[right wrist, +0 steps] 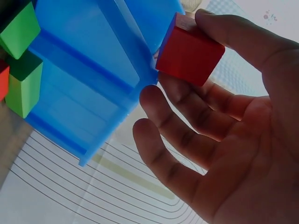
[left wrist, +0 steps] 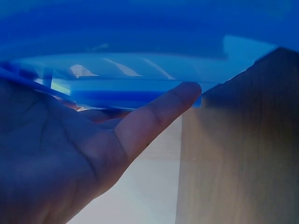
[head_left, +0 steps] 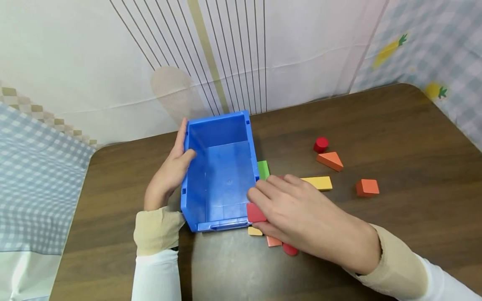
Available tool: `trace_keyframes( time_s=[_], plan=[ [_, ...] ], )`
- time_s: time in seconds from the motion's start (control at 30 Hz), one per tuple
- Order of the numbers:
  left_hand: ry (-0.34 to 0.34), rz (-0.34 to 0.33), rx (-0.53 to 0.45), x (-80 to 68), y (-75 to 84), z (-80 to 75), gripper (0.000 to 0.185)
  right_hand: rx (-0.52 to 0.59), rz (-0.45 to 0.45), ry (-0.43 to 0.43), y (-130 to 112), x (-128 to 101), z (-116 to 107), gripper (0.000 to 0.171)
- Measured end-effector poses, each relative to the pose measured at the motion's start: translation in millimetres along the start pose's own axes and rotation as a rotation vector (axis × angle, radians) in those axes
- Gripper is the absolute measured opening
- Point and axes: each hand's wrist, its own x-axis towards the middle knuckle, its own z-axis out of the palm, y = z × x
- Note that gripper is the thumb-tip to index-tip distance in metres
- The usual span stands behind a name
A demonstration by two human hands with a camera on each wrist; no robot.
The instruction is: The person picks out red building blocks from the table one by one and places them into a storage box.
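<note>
An open blue bin stands on the brown table, and its visible floor holds nothing. My left hand grips the bin's left wall, thumb over the rim and fingers along the outside. In the left wrist view, a digit of that hand lies against the blue plastic. My right hand pinches a red block between thumb and fingers, near the bin's front right corner. In the right wrist view its other fingers are loosely bent. Green blocks stand beside the bin.
Right of the bin lie a yellow block, a red cylinder, an orange triangular block and an orange cube. A small yellow block, an orange piece and a red rounded piece show partly below the right hand.
</note>
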Motion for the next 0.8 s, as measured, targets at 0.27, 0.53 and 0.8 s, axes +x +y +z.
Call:
trace_keyframes(
  time_s=[0.27, 0.53, 0.8],
  plan=[
    [-0.003, 0.013, 0.003, 0.7, 0.2, -0.4, 0.087, -0.032, -0.042, 0.025, 0.8, 1.9, 6.0, 0.041],
    [0.007, -0.001, 0.002, -1.0, -2.2, 1.2, 0.087, -0.024, -0.043, 0.034, 0.3, 0.9, 10.6, 0.043],
    [0.006, 0.022, -0.016, 1.5, -2.3, 2.1, 0.087, -0.007, -0.024, 0.040, 3.0, 3.3, 17.1, 0.044]
  ],
)
